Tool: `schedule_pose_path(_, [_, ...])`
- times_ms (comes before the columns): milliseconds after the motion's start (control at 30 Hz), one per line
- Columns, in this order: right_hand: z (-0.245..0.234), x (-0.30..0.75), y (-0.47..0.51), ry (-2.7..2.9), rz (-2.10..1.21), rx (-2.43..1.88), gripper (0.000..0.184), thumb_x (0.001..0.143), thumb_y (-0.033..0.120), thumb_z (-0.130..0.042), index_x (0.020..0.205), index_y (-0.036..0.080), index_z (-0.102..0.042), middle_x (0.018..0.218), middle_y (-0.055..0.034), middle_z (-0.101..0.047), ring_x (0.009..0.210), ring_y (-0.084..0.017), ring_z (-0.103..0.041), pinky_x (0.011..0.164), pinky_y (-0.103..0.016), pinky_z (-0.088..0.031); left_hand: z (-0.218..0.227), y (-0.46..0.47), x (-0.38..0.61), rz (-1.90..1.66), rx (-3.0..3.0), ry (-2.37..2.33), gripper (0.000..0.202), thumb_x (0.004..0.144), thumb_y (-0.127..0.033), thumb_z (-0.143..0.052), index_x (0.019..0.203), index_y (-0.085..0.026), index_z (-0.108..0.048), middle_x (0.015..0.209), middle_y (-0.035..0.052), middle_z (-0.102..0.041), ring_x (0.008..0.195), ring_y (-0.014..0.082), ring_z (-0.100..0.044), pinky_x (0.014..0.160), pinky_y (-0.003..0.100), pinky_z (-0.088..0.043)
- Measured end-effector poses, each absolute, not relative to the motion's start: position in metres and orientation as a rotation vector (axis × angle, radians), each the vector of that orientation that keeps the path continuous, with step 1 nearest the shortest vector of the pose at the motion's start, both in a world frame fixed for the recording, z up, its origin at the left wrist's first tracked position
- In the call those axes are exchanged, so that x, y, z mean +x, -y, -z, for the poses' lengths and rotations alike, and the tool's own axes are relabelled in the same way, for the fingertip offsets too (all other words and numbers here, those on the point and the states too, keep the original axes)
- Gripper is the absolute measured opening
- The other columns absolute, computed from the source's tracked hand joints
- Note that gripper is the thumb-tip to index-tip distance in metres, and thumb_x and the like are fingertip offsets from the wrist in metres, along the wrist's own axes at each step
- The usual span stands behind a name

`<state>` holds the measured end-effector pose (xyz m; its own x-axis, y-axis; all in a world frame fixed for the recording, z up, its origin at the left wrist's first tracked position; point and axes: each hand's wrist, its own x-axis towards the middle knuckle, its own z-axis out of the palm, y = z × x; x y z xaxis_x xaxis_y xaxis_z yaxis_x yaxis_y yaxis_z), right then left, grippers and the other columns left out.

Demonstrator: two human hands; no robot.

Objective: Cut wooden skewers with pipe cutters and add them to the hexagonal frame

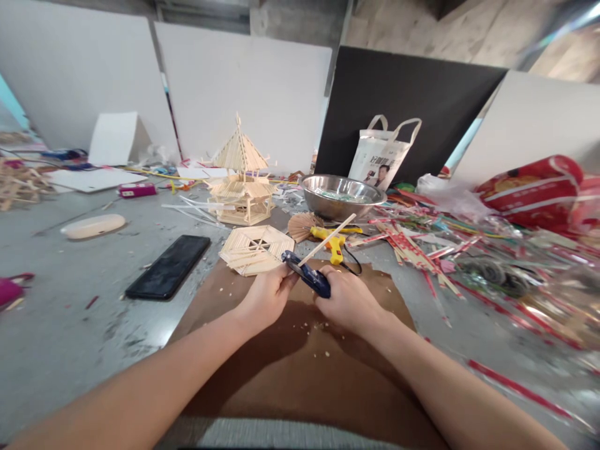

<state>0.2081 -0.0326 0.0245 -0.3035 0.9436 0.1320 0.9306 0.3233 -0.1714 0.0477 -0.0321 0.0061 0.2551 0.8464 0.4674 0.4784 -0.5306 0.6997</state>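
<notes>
Over the brown sheet, my left hand (pixel 272 290) is closed on one end of a thin pale wooden stick (pixel 330 236). The stick slants up to the right, past the head of a dark blue hand cutter (pixel 309 275). My right hand (pixel 349 300) is wrapped round the cutter's handles. Whether the jaws touch the stick, I cannot tell. Just beyond my left hand lies a flat six-sided panel of sticks (pixel 241 253). Behind it stands a tiered pavilion model (pixel 241 169) built of sticks. A yellow glue gun (pixel 335 244) lies beyond my right hand, beside a brown fan-shaped piece (pixel 302 228).
Small chips lie on the brown sheet (pixel 281 387). To the left are a black phone (pixel 169 267) and a pale oval case (pixel 94 226). A metal bowl (pixel 344 203) stands behind the glue gun, near a white bag (pixel 379 156). Red-and-white wrappers (pixel 417 250) clutter the right side.
</notes>
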Motion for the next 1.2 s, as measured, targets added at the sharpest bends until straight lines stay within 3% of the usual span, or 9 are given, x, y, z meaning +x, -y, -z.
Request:
schedule_pose_path(200, [-0.034, 0.198, 0.017, 2.442, -0.346, -1.808, 0.019, 0.063, 0.030, -0.043, 0.071, 0.018, -0.055, 0.065, -0.0050, -0.061, 0.057, -0.016, -0.054, 0.046, -0.022, -0.030, 0.000, 0.020, 0.043, -0.979, 1.974, -1.380, 0.033, 0.079, -0.032, -0.033, 0.053, -0.014, -0.042, 0.047, -0.0030, -0.041, 0.045, 0.0081, -0.036, 0.046, 0.020, -0.028])
schedule_pose_path(400, [-0.042, 0.191, 0.013, 2.440, -0.839, -1.996, 0.019, 0.062, 0.025, -0.041, 0.056, 0.014, -0.055, 0.050, -0.0063, -0.059, 0.043, -0.013, -0.051, 0.041, -0.020, -0.035, 0.004, 0.019, 0.042, -0.776, 1.871, -1.393, 0.035, 0.078, -0.033, -0.032, 0.049, -0.016, -0.040, 0.041, -0.0029, -0.042, 0.039, 0.0077, -0.036, 0.044, 0.020, -0.027])
schedule_pose_path(600, [-0.032, 0.193, 0.013, 2.341, -1.068, -1.978, 0.021, 0.059, 0.025, -0.040, 0.043, 0.015, -0.048, 0.045, -0.0044, -0.056, 0.036, -0.011, -0.050, 0.037, -0.019, -0.037, 0.004, 0.020, 0.044, -0.686, 1.813, -1.404, 0.039, 0.078, -0.035, -0.032, 0.045, -0.016, -0.039, 0.038, -0.0022, -0.040, 0.035, 0.0079, -0.035, 0.041, 0.021, -0.026])
schedule_pose_path(1200, [-0.031, 0.190, 0.014, 2.245, -1.055, -2.080, 0.021, 0.059, 0.026, -0.043, 0.043, 0.014, -0.048, 0.040, -0.0034, -0.052, 0.033, -0.013, -0.049, 0.034, -0.021, -0.037, 0.007, 0.018, 0.044, -0.653, 1.812, -1.439, 0.040, 0.076, -0.039, -0.031, 0.046, -0.016, -0.041, 0.040, -0.0011, -0.042, 0.037, 0.0091, -0.036, 0.043, 0.021, -0.028])
